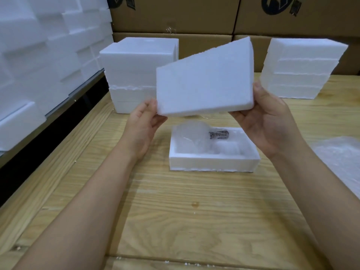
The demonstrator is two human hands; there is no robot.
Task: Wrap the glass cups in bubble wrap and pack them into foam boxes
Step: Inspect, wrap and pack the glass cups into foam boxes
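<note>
Above foam box (pixel 214 162), left hand (pixel 142 125) and right hand (pixel 268 121) gripping tilted lid (pixel 204 82)

A pale, grained wooden worktop (pixel 175 211) fills the view from 3 to 9 o'clock. Brown cardboard cartons (pixel 175 16) with black printed logos (pixel 276 4) are stacked like a wall at 12 o'clock. A dark gap (pixel 39 143) borders the worktop at 9 o'clock. The light is even and soft.

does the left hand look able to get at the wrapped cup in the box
Probably not yet: the left hand and right hand grip the lid, tilted above the box. The box is open and the cup uncovered, so once freed it likely could.
</note>
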